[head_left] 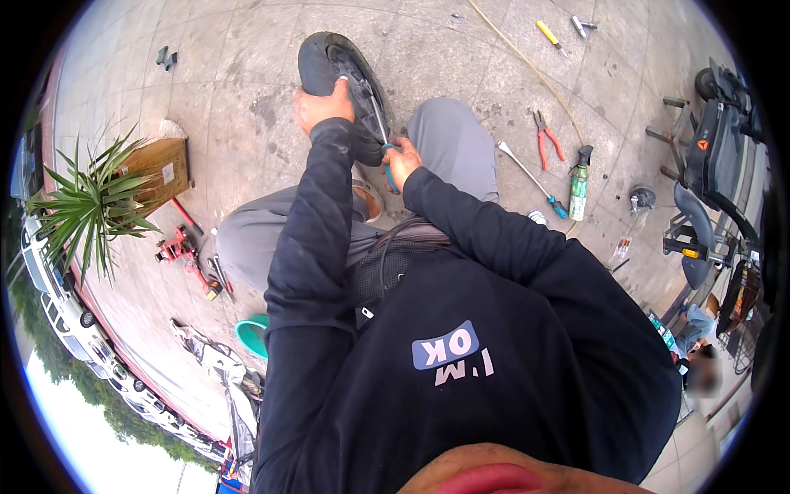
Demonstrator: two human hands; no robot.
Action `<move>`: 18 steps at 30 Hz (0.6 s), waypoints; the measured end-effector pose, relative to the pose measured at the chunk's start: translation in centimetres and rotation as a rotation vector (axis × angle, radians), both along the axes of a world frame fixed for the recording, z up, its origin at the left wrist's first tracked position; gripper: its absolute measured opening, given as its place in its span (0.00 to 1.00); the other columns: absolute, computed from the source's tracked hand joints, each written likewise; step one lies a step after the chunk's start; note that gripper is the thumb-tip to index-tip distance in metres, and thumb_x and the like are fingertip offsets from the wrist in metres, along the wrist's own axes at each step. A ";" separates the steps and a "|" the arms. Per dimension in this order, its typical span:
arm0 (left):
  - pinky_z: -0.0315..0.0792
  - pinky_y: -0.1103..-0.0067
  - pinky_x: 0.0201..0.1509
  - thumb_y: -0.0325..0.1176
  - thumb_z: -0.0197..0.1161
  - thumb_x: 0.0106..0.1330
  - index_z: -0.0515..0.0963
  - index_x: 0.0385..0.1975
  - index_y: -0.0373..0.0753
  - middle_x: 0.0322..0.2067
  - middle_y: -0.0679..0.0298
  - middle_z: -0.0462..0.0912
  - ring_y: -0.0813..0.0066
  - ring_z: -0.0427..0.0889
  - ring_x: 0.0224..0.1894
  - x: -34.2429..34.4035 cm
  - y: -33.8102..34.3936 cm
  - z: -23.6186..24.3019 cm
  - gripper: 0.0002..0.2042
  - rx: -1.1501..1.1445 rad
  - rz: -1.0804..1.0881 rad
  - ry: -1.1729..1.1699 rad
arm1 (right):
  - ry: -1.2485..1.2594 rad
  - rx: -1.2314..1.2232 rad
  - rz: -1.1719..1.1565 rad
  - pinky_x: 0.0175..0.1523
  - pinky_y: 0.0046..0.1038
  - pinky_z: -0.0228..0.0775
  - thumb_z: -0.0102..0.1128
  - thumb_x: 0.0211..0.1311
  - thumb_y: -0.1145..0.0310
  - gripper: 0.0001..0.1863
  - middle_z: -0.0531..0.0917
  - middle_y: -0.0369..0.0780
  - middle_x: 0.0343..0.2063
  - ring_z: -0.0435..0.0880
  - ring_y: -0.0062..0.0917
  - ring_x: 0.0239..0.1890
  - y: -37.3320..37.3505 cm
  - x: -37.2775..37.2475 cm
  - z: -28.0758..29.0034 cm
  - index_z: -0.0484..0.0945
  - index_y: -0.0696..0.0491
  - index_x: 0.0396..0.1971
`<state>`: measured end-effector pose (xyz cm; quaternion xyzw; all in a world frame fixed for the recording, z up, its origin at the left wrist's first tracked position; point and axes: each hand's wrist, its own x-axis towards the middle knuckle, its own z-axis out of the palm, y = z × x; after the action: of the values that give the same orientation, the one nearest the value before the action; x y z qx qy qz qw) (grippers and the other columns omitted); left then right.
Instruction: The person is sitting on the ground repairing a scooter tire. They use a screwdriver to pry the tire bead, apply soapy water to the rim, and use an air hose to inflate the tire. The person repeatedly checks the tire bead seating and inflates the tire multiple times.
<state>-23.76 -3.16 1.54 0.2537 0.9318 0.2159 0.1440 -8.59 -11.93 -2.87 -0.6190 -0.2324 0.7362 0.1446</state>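
A small black wheel [341, 70], stood on the paved floor beyond the knees, is steadied by the left hand [322, 105] clenched over its tyre while a teal-handled screwdriver [383, 140], grasped by the right hand [402, 161], is levered at the rim.

Outdoor repair yard (paved): pliers [546, 136], wrench [529, 177], red jack [183, 249] lie about.

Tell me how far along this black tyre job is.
Done: the black rubber tyre and wheel is off any vehicle, standing on the pavement between the person's knees. In hand: the left hand steadies its top while the right hand works a teal-handled screwdriver at the rim. Left: the tyre looks still on; red-handled pliers and a green spray bottle lie unused.
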 end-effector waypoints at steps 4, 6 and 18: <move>0.70 0.62 0.62 0.49 0.76 0.49 0.71 0.58 0.27 0.50 0.41 0.80 0.44 0.78 0.56 0.4 0.3 0.2 0.40 0.006 0.016 -0.045 | 0.011 -0.060 -0.089 0.19 0.37 0.71 0.52 0.60 0.68 0.27 0.82 0.48 0.31 0.79 0.32 0.18 0.3 -0.4 -0.5 0.70 0.54 0.61; 0.71 0.62 0.61 0.49 0.76 0.49 0.71 0.58 0.28 0.50 0.41 0.81 0.44 0.79 0.55 0.4 0.0 0.1 0.40 0.014 0.026 0.009 | 0.055 -0.013 -0.107 0.18 0.37 0.70 0.52 0.60 0.68 0.27 0.82 0.48 0.30 0.78 0.32 0.17 1.7 -0.5 -0.9 0.70 0.54 0.61; 0.71 0.63 0.61 0.47 0.77 0.47 0.68 0.60 0.25 0.51 0.38 0.80 0.44 0.79 0.56 -0.1 -1.9 -0.2 0.43 0.075 -0.031 -0.045 | -0.192 0.165 0.627 0.34 0.41 0.78 0.59 0.58 0.66 0.27 0.85 0.50 0.36 0.86 0.39 0.31 9.2 4.7 1.0 0.72 0.56 0.59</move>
<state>-23.81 -5.11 1.35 0.2686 0.9155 0.2540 0.1589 -3.84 -2.76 -1.82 -0.5700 -0.4827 0.6620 -0.0618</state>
